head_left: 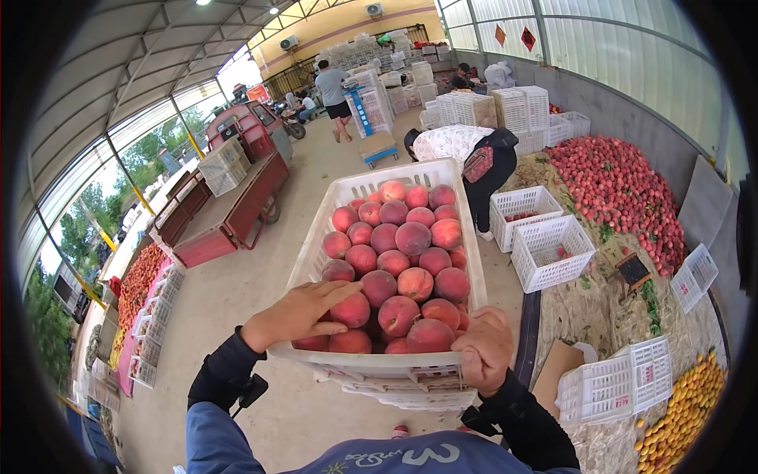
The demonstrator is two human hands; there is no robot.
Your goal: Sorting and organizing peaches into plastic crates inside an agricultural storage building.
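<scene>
A white plastic crate (314, 272) full of red peaches (413, 238) stands right in front of me, with another crate partly visible beneath it. My left hand (296, 314) reaches over the crate's near left side. Its fingers lie stretched out on the peaches, thumb apart, touching a peach (351, 310) near the left wall. At the near right corner my right hand (484, 351) is closed around the crate's rim, its knuckles up. The peaches lie in layers, and those at the bottom are hidden.
To the right, white crates (553, 253) stand by a large heap of peaches (620, 193), where a person (466, 146) bends over. Yellow fruit (683, 415) lies at lower right. A red cargo tricycle (229, 201) is at left; a person (332, 91) stands beside a blue platform scale (377, 146) farther back.
</scene>
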